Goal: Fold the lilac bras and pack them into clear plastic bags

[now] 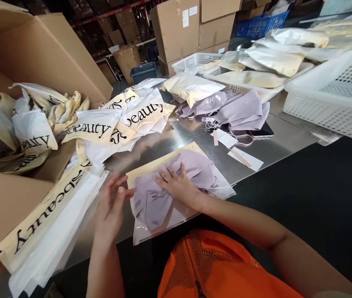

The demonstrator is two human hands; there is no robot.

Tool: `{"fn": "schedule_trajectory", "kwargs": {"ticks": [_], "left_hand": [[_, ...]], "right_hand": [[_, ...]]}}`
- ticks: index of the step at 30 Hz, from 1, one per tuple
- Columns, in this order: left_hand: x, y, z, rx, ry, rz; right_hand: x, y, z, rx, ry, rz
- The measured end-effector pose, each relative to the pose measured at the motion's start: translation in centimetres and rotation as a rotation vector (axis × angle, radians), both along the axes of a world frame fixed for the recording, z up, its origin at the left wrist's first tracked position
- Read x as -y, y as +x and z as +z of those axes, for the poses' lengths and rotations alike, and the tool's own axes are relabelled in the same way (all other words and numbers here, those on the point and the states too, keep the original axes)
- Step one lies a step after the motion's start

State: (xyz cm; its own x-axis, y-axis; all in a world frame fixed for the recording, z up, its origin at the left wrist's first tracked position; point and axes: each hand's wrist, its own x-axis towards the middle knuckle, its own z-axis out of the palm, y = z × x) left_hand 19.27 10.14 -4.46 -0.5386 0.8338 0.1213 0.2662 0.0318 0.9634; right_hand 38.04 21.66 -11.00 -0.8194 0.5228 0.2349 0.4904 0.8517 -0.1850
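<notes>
A lilac garment (154,203) lies loosely folded on a cream-and-clear plastic bag (179,221) at the near edge of the metal table. My right hand (177,184) rests on top of the garment, its fingers spread. Just left of the bag, my left hand (114,200) is raised with fingers apart and nothing in it; its fingertips come close to the bag's left edge. More lilac garments (241,111) sit in a heap farther back, with white paper tags (246,159) hanging from them onto the table.
An open cardboard box (73,54) at left holds several printed bags. More filled printed bags (145,109) are piled beside it, near a stack of flat bags (58,211). White baskets (328,99) stand at right, beside filled bags (275,58). A dark phone-like object (263,131) lies under the garment heap.
</notes>
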Motion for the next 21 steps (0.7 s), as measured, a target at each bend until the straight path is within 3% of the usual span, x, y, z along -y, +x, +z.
{"fn": "schedule_trajectory", "kwargs": {"ticks": [3, 6, 8, 10, 12, 15, 17, 21], "left_hand": [[2.8, -0.2, -1.5, -0.005, 0.042, 0.193], [5.0, 1.2, -3.9, -0.242, 0.059, 0.344], [5.7, 2.6, -5.7, -0.547, 0.032, 0.179], [5.9, 4.0, -7.5, -0.85, 0.031, -0.132], [5.5, 4.7, -9.2, -1.086, 0.058, -0.355], [4.6, 4.7, -11.0, -1.326, 0.014, -0.495], [4.1, 4.5, -11.5, -1.382, -0.068, -0.536], [3.1, 4.9, -10.4, -1.368, -0.32, -0.562]], "right_hand": [[-2.3, 0.8, 2.0, -0.11, -0.252, 0.025], [-5.0, 3.7, 4.4, -0.408, -0.403, 0.011], [-6.6, 5.8, 5.8, -0.71, -0.538, -0.1], [-7.8, 7.5, 6.7, -0.989, -0.695, -0.206], [-8.6, 8.7, 7.2, -1.169, -0.828, -0.264], [-9.1, 10.1, 7.1, -1.311, -0.896, -0.328], [-9.1, 11.1, 6.9, -1.374, -0.906, -0.364], [-8.5, 13.1, 7.0, -1.378, -0.872, -0.439]]}}
